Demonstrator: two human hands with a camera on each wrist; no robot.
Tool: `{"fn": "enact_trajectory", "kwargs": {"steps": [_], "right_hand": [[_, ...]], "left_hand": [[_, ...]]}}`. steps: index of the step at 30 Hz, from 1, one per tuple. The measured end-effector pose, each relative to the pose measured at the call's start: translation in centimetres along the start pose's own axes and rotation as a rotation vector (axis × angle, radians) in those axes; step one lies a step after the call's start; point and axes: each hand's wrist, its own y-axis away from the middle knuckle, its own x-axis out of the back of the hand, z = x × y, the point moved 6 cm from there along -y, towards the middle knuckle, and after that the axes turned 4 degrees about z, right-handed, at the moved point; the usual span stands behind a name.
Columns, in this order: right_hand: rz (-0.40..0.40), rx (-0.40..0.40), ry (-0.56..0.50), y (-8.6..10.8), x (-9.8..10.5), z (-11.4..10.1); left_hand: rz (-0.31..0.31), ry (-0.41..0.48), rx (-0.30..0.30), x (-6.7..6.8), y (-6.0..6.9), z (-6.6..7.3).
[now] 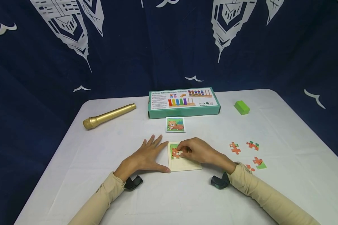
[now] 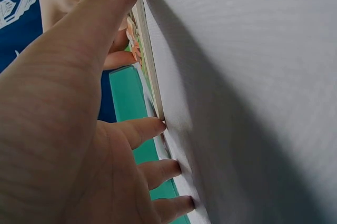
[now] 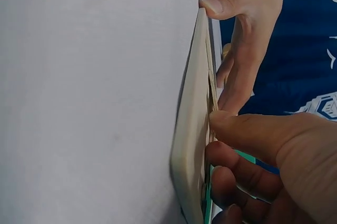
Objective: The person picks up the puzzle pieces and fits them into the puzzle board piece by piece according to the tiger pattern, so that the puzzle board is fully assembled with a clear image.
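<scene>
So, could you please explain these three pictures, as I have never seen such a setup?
There is no robot here, just a person's bare hands. The wide picture comes from a head-worn camera; the two close ones come from a camera on each wrist.

The left hand touches a puzzle board. The right hand has its fingertips at the board's picture; whether they pinch a piece is hidden.

Also on the white table: loose puzzle pieces, a picture card, green block, game box and gold microphone.

left grip (image 1: 147,157) palm-down, spread wide; right grip (image 1: 196,150) curled inward
</scene>
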Motion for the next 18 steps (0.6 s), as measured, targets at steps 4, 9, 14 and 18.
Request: {"fn": "enact_trajectory", "kwargs": {"steps": [4,9,14,18], "right_hand": [[0.006,0.011,0.050,-0.01,0.09,-0.21],[0.003,0.016,0.071,0.01,0.16,-0.24],[-0.004,0.018,0.061,0.05,0.21,-0.23],[-0.015,0.022,0.042,0.06,0.24,-0.22]], "left_hand": [[-0.001,0.007,-0.003,0.05,0.06,0.02],[-0.001,0.006,-0.005,0.04,0.03,0.04],[0.000,0.004,-0.002,0.04,0.03,0.06],[-0.002,0.004,0.002,0.00,0.04,0.02]]}}
